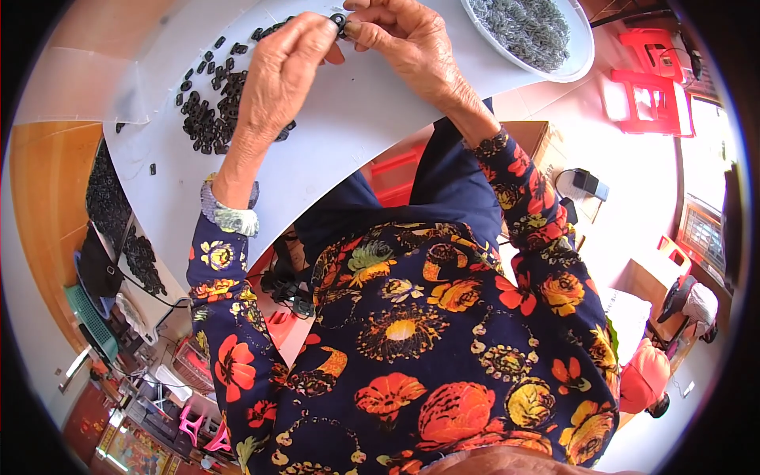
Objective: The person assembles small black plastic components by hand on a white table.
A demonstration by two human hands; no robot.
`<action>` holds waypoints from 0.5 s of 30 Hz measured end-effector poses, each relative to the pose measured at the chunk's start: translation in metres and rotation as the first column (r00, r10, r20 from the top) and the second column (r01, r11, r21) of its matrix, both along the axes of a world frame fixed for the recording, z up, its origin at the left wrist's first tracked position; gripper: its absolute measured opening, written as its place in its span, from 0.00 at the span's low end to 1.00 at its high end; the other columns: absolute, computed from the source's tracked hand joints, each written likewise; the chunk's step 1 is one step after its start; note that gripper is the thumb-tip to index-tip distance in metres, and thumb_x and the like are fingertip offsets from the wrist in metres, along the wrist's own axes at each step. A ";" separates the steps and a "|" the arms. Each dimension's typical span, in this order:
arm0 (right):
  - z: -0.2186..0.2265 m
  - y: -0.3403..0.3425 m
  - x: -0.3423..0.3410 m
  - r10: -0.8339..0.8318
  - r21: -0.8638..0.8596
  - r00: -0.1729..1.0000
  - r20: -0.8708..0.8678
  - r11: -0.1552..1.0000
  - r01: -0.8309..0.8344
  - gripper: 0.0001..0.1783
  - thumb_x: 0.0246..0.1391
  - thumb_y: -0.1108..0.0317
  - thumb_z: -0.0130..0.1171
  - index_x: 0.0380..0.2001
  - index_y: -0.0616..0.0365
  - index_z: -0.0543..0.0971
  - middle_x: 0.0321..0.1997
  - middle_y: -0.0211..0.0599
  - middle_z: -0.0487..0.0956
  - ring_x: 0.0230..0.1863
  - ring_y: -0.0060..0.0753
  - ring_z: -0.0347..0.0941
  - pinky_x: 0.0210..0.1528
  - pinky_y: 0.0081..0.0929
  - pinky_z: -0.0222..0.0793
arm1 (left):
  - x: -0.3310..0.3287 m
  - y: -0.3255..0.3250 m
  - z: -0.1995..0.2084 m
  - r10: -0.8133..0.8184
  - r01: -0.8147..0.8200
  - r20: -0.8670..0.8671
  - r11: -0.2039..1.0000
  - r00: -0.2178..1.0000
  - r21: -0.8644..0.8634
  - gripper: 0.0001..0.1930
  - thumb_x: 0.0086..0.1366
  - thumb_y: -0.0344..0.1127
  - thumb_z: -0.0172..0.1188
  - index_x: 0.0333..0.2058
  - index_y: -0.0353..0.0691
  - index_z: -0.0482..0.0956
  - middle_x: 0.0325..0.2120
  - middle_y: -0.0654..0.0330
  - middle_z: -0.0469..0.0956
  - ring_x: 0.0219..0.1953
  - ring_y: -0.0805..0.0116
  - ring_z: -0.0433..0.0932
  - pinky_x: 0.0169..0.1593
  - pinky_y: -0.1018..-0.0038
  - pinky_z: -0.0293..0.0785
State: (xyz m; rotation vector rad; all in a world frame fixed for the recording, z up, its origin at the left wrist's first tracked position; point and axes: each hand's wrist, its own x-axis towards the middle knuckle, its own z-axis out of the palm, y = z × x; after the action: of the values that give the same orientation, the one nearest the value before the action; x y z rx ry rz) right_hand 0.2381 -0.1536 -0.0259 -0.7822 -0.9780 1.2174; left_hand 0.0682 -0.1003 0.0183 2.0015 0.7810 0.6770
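Near the top edge, my two hands meet over a white tabletop. The fingers of my left hand pinch a small black plastic piece with a round opening. From the other side, the thumb and fingers of my right hand close on the same piece. Whether they also hold a smaller part cannot be made out. Beside and partly behind my left hand spreads a loose pile of similar black plastic pieces. To the right of my right hand stands a white bowl full of small silvery metal parts.
A clear plastic sheet or bin edge lies at the table's left. Below it, more black pieces fill a container. Red stools stand at the right, near a cardboard box. Another person in orange is at the lower right.
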 end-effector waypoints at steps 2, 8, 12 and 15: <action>0.002 -0.001 -0.003 0.057 0.013 0.995 -0.083 0.998 -0.056 0.12 0.58 0.74 0.55 0.45 0.62 0.70 0.35 0.28 0.75 0.36 0.18 0.71 0.40 0.18 0.69 | 0.002 -0.005 -0.008 0.014 -0.017 0.073 0.999 0.997 0.041 0.14 0.70 0.40 0.48 0.33 0.35 0.74 0.21 0.64 0.75 0.25 0.80 0.69 0.32 0.80 0.68; 0.001 -0.002 -0.005 0.069 0.070 0.993 -0.100 0.996 -0.062 0.11 0.57 0.76 0.55 0.44 0.63 0.70 0.34 0.29 0.75 0.36 0.20 0.73 0.40 0.21 0.71 | 0.003 -0.002 -0.013 0.096 -0.098 0.095 0.995 0.991 0.020 0.14 0.70 0.40 0.47 0.32 0.35 0.72 0.19 0.65 0.72 0.23 0.79 0.68 0.30 0.80 0.67; 0.008 -0.004 -0.002 -0.096 0.096 0.959 0.266 0.993 0.073 0.14 0.55 0.75 0.56 0.45 0.65 0.72 0.34 0.34 0.80 0.38 0.22 0.77 0.45 0.22 0.73 | 0.006 -0.005 -0.017 0.089 -0.092 0.130 0.996 0.987 0.015 0.13 0.70 0.39 0.47 0.31 0.35 0.72 0.18 0.65 0.71 0.22 0.79 0.67 0.28 0.79 0.66; 0.008 -0.005 -0.001 -0.080 0.084 0.965 0.248 0.995 0.061 0.14 0.55 0.75 0.56 0.45 0.66 0.72 0.33 0.35 0.80 0.38 0.22 0.77 0.46 0.22 0.73 | 0.009 -0.008 -0.016 0.097 -0.098 0.144 0.995 0.985 -0.003 0.12 0.70 0.38 0.48 0.31 0.35 0.71 0.18 0.65 0.71 0.22 0.79 0.66 0.27 0.79 0.66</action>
State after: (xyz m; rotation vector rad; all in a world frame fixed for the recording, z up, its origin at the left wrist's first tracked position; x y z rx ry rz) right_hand 0.2367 -0.1591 -0.0174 -0.9192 -1.1855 1.0298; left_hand 0.0772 -0.1085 0.0020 1.9040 0.7947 0.8711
